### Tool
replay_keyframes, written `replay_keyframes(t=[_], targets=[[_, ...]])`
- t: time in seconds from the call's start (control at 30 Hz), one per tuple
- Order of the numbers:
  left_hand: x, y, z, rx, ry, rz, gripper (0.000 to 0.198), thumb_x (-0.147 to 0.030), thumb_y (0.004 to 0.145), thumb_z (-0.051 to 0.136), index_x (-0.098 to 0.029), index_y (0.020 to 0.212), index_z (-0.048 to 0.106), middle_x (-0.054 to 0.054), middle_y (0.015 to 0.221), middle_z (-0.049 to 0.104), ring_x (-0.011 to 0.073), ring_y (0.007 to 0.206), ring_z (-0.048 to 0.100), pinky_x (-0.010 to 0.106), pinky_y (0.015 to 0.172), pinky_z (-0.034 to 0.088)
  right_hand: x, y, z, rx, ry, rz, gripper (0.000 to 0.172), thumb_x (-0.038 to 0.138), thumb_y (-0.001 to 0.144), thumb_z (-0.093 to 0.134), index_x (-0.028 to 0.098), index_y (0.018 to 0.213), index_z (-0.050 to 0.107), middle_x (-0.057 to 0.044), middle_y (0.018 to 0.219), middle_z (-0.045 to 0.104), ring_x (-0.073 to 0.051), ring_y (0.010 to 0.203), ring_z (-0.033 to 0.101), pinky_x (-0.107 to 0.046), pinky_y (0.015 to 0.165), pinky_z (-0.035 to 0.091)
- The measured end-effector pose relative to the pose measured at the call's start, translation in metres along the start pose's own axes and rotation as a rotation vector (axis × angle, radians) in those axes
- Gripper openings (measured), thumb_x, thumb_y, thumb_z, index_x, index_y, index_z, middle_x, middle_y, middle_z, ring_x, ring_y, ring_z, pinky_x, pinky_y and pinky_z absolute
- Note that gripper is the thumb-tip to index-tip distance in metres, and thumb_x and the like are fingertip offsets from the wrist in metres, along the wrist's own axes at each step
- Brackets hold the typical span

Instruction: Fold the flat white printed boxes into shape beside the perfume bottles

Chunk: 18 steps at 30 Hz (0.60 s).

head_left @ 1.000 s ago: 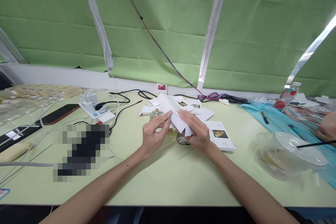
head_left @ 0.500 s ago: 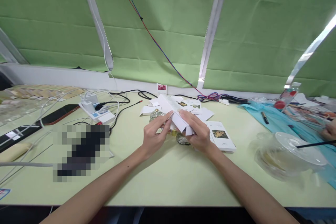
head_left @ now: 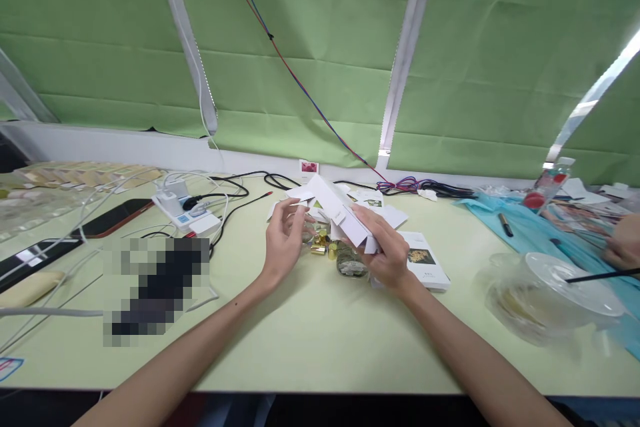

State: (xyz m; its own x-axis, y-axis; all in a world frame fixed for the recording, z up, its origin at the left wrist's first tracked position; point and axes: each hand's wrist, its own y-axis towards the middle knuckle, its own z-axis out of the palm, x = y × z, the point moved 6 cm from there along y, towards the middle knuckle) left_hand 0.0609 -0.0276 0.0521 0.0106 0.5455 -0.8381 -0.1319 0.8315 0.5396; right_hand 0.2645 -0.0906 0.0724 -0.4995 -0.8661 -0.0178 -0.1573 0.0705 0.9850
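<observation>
A white paper box [head_left: 345, 217] with open flaps at its near end is held tilted above the table by my right hand [head_left: 387, 247], fingers and thumb around its side. My left hand [head_left: 284, 237] is off the box, fingers curved and apart, beside a clear glass bottle [head_left: 309, 232] that it partly hides. Whether the fingers touch the glass I cannot tell. Small gold caps [head_left: 320, 247] lie on the table between my hands. Under the box sits a round glass jar [head_left: 351, 261]. A white box with a yellow flower picture [head_left: 423, 259] lies flat by my right hand.
Flattened white cartons [head_left: 390, 215] lie behind my hands. A power strip [head_left: 187, 210] with cables and phones [head_left: 113, 218] is at the left. On the right are a lidded plastic container with a black straw [head_left: 560, 293], a marker [head_left: 505, 225], blue sheeting [head_left: 480, 210] and another person's hand [head_left: 625, 243].
My left hand has let go of the white box and moved slightly left, its fingers spreading. My right hand keeps the box, which has shifted a little to the right. The gold caps now show.
</observation>
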Motion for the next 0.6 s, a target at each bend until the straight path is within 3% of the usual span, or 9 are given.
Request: replay_keyframes(t=[0.2, 0.33, 0.6], targets=[[0.009, 0.004, 0.005, 0.041, -0.204, -0.187, 0.057, -0.062, 0.089, 0.068, -0.022, 0.128, 0.054, 0.009, 0.109, 0.067, 0.0171, 0.077, 0.072, 0.028, 0.057, 0.06, 0.011, 0.003, 0.002, -0.035, 0.072, -0.081, 0.061, 0.017, 0.093, 0.071, 0.021, 0.151, 0.054, -0.018, 0.13, 0.073, -0.033, 0.121, 0.072, -0.051, 0.096, 0.065], [0.013, 0.005, 0.008, 0.071, -0.319, -0.25, 0.064, -0.063, 0.086, 0.071, -0.027, 0.134, 0.051, 0.008, 0.119, 0.07, 0.019, 0.091, 0.074, 0.027, 0.067, 0.06, 0.018, 0.004, 0.007, -0.017, 0.102, -0.108, 0.062, 0.02, 0.095, 0.07, 0.021, 0.153, 0.051, -0.018, 0.131, 0.073, -0.033, 0.121, 0.072, -0.052, 0.097, 0.065], [0.014, 0.003, 0.017, 0.157, -0.396, -0.298, 0.057, -0.062, 0.089, 0.068, -0.028, 0.132, 0.051, 0.009, 0.139, 0.066, 0.0262, 0.115, 0.071, 0.036, 0.087, 0.059, 0.02, 0.001, 0.01, -0.018, 0.135, -0.114, 0.059, 0.018, 0.096, 0.067, 0.019, 0.153, 0.052, -0.018, 0.133, 0.071, -0.032, 0.122, 0.071, -0.052, 0.098, 0.064]])
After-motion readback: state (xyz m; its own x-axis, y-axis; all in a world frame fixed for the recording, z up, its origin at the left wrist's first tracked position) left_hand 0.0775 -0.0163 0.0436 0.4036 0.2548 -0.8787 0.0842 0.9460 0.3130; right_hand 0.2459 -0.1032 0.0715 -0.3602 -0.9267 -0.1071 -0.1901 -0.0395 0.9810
